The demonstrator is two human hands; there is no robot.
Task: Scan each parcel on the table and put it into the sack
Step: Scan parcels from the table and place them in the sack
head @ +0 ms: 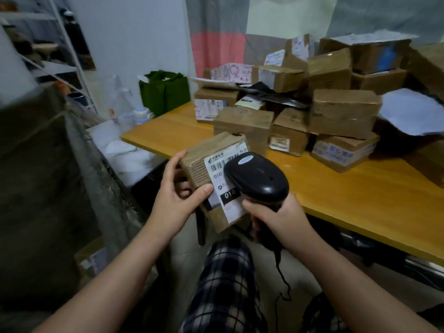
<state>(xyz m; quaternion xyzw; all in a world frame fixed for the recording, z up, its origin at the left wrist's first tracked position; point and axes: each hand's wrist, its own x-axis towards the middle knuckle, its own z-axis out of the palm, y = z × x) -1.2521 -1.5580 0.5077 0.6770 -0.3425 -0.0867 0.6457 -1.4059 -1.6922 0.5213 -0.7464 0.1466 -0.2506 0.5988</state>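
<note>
The person's left hand (179, 195) grips a small brown cardboard parcel with a white shipping label (198, 159). The thumb is pressed flat on the top face at the label's near edge, and the fingers are curled round the left side and underneath. The parcel is held tilted in the air, off the table, just in front of its near left corner and above a knee in dark checked trousers (225, 280).

The right hand (281, 217) is closed tight round the handle of a black handheld barcode scanner (257, 176), all fingers wrapped about it. The scanner's rounded head sits over the label and covers part of the printed barcode. From here I cannot tell whether it touches the paper. Its thin black cable (282, 275) hangs down past the knee.

On the yellow wooden table (336, 191), a heap of brown cardboard boxes (343, 111) fills the far and right side. Some are stacked two high, and several carry white labels. The strip along the near edge is bare wood. A dark green cloth bag (163, 92) stands just beyond the far left corner. To the left of the person rises a drab grey-brown fabric bulk (48, 188), too blurred to say what it is.
</note>
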